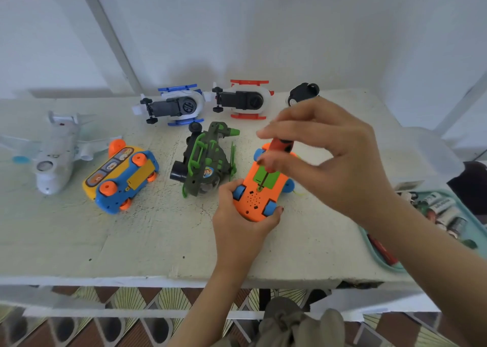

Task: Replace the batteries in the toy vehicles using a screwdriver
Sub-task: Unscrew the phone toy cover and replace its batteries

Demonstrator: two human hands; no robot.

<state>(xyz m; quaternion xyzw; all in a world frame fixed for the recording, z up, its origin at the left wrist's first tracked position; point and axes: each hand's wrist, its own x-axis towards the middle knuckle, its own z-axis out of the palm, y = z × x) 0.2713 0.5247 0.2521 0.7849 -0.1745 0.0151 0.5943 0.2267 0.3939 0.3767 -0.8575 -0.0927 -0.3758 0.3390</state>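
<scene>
Orange toy car (253, 199) at lower centre, likely light and slick, is gripped across its near end by the left hand (237, 221); the right hand (340, 162) pinches the screwdriver (283, 145).

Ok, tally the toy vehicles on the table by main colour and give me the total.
White plane: 1
White with skids: 2, the blue-trimmed toy and the red-trimmed toy
Blue and yellow bus: 1
Dark green toy: 1
Orange car: 1
Black toy, partly hidden: 1
Total: 7
</scene>
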